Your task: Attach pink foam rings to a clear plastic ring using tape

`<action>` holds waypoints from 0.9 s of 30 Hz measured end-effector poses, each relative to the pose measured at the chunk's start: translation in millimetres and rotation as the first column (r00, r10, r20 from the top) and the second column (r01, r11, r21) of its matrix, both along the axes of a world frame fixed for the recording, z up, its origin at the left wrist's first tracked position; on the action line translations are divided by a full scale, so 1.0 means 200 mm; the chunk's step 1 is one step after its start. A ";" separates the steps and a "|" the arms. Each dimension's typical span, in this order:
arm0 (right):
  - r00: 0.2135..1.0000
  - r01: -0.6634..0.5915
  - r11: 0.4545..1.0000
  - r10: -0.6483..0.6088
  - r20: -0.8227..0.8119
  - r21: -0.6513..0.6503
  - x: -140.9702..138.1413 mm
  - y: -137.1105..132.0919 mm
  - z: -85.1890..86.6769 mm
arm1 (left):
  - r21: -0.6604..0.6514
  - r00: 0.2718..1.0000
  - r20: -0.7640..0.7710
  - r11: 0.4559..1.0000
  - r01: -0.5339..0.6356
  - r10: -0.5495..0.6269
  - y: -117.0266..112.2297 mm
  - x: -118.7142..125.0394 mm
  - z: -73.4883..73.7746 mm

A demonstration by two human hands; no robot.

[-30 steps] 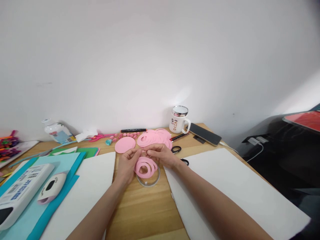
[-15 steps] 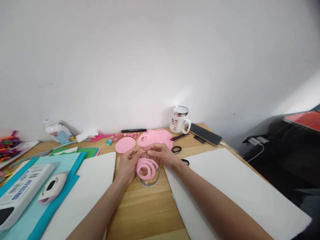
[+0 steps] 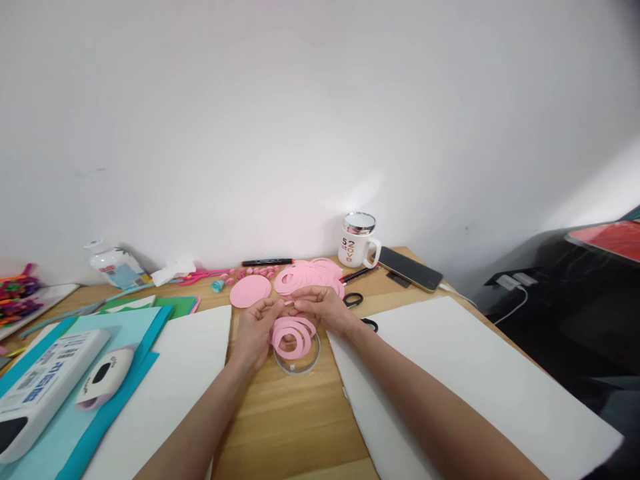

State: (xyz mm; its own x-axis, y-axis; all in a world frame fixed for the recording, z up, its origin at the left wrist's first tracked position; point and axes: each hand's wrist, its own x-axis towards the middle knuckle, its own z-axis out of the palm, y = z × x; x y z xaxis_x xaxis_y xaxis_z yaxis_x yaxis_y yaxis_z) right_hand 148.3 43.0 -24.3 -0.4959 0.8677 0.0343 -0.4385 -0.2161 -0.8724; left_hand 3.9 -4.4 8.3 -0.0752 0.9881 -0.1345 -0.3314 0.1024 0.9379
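Note:
A pink paper spiral (image 3: 303,339) hangs in loose coils from my fingertips. My left hand (image 3: 258,328) is closed, thumb and fingertips pinching the strip's end. From the other side, my right hand (image 3: 324,309) pinches the same end, and the fingertips of both hands nearly meet. A small rolled bit of pink shows between them. Behind and below the coils, a roll of clear tape (image 3: 302,372) lies flat on the wooden table (image 3: 285,427), partly covered by the spiral. Just beyond my hands lie pink paper discs (image 3: 250,291) and a heap of pink paper spirals (image 3: 313,273).
Small pink paper rolls (image 3: 250,272) and a black marker (image 3: 267,262) lie along the wall. A white mug (image 3: 356,248), phone (image 3: 411,269) and black-handled scissors (image 3: 353,300) are to the right. White sheets (image 3: 465,380) flank my arms; a white box (image 3: 50,387) rests left.
My fingers have shifted slightly around the strip's end, and a small pink roll shows more plainly between them. The coils have barely moved.

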 end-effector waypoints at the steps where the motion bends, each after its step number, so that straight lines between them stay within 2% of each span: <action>1: 1.000 0.007 1.000 -0.007 0.002 0.004 0.00 0.00 0.00 | -0.002 1.000 0.008 1.000 0.001 -0.001 0.00 0.00 0.00; 27: 0.997 0.079 0.997 -0.079 -0.018 -0.011 0.00 0.00 0.00 | -0.005 1.000 -0.001 1.000 0.030 -0.030 0.00 0.00 -0.02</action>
State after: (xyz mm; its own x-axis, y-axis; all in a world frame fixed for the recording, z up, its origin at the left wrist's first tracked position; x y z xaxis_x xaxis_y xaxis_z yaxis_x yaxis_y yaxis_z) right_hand 147.7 43.8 -24.1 -0.4254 0.9044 0.0340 -0.4707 -0.1890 -0.8618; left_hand 4.7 -4.2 5.2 -0.0461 0.9891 -0.1397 -0.3270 0.1172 0.9377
